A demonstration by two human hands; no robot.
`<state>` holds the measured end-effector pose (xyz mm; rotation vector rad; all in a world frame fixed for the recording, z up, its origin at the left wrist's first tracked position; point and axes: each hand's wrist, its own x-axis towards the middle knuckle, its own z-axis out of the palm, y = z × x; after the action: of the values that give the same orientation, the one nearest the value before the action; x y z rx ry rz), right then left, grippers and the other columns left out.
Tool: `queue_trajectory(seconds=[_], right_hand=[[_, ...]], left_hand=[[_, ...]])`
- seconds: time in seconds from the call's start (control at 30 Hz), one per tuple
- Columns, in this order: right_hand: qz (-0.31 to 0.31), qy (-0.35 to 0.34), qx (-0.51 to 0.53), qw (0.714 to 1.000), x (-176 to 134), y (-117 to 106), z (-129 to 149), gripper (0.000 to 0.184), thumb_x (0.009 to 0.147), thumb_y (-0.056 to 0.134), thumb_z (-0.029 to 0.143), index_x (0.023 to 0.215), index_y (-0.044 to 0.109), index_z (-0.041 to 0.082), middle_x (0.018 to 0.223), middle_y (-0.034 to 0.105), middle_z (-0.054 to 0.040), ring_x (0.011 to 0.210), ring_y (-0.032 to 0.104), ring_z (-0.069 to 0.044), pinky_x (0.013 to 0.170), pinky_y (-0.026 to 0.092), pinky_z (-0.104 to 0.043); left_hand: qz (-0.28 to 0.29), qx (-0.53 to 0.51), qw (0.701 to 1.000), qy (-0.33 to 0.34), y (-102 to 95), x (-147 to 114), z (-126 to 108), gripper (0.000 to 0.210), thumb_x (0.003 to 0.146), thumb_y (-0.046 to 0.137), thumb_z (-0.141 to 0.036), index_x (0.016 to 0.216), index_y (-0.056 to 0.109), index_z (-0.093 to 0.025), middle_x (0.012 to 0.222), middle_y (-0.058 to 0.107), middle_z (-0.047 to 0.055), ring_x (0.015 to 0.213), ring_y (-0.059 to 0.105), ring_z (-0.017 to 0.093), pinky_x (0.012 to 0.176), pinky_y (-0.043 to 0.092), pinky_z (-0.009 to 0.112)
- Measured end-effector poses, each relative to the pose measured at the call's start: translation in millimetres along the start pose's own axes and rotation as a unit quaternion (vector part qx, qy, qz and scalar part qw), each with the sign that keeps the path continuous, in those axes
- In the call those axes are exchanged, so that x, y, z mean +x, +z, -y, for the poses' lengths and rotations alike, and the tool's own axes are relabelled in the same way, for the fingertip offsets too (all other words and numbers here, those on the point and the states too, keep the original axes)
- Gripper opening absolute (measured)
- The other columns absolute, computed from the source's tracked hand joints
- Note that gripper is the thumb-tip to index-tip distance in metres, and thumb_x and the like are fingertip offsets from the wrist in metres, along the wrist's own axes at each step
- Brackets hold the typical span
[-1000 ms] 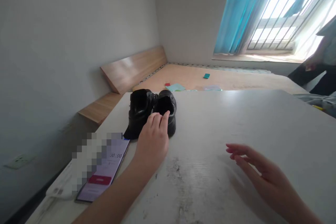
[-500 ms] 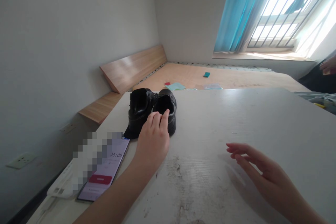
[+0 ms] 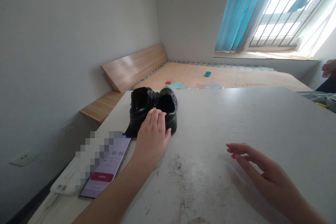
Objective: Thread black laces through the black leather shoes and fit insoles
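Observation:
A pair of black shoes stands side by side at the table's far left, heels toward me. My left hand (image 3: 153, 133) is at the heel of the right-hand black shoe (image 3: 172, 112), its fingers over the rim of the opening and its thumb against the back. Part of that heel is hidden behind the hand. The left-hand black shoe (image 3: 139, 112) stands just beside my fingers. My right hand (image 3: 259, 168) rests low over the right side of the table, palm inward, with its fingers loosely curved, the thumb apart and nothing held.
A phone (image 3: 110, 168) with a timer display lies at the left edge of the white table (image 3: 210, 122), beside a white device (image 3: 65, 178), partly blurred out. Dark smudges mark the near tabletop. Behind is a bed (image 3: 236, 77); another person's hand (image 3: 329, 68) shows far right.
My left hand's fingers have shifted slightly on the shoe, and its thumb has come down from the opening to the back of the heel. My right hand stays put.

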<state>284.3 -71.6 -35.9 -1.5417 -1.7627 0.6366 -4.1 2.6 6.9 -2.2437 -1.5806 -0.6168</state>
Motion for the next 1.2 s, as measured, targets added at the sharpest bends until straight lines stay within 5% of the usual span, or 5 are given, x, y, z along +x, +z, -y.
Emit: queue_trajectory(seconds=[0.33,0.7,0.77,0.97,1.2], right_hand=[[-0.032,0.000,0.012,0.999,2,2,8,0.033,0.085,0.052,0.047,0.103,0.067,0.024,0.104,0.069,-0.0083,0.082,0.068,-0.019,0.056,0.056,-0.021],[0.019,0.050,0.033,0.998,2,2,8,0.035,0.088,0.050,0.048,0.108,0.065,0.024,0.107,0.067,-0.0096,0.088,0.066,-0.021,0.065,0.056,-0.026],[0.008,0.054,0.059,0.997,4,1,10,0.036,0.087,0.051,0.050,0.106,0.065,0.023,0.105,0.068,-0.0096,0.088,0.066,-0.021,0.072,0.056,-0.029],[0.012,0.060,0.188,0.980,13,-13,23,0.036,0.089,0.052,0.048,0.114,0.062,0.025,0.109,0.065,-0.0089,0.091,0.064,-0.020,0.078,0.055,-0.031],[0.093,0.064,0.381,0.918,28,-7,72,0.092,0.083,0.058,0.054,0.149,-0.003,0.036,0.146,0.037,-0.0088,0.121,0.052,-0.024,0.099,0.046,-0.041]], left_hand=[[-0.039,-0.247,0.961,-0.119,-3.7,6,5,0.027,0.082,0.062,-0.020,0.104,0.047,-0.019,0.112,0.052,0.007,0.099,0.059,0.021,0.081,0.054,0.035],[-0.124,-0.733,0.625,-0.239,-26.8,11,-6,0.023,0.082,0.063,-0.031,0.099,0.050,-0.022,0.109,0.059,0.004,0.097,0.060,0.016,0.085,0.054,0.034],[-0.142,-0.719,0.649,-0.205,-32.1,8,-6,0.022,0.084,0.060,-0.031,0.102,0.049,-0.024,0.110,0.058,0.004,0.097,0.060,0.016,0.082,0.055,0.034],[-0.202,-0.334,0.910,0.141,-44.1,-8,-15,0.028,0.072,0.070,-0.010,0.093,0.056,-0.022,0.086,0.055,0.002,0.098,0.059,0.021,0.096,0.050,0.041],[-0.121,-0.245,0.920,0.282,-37.2,-19,-49,0.016,0.080,0.066,-0.022,0.094,0.058,-0.018,0.073,0.058,0.003,0.113,0.058,0.032,0.099,0.050,0.045]])
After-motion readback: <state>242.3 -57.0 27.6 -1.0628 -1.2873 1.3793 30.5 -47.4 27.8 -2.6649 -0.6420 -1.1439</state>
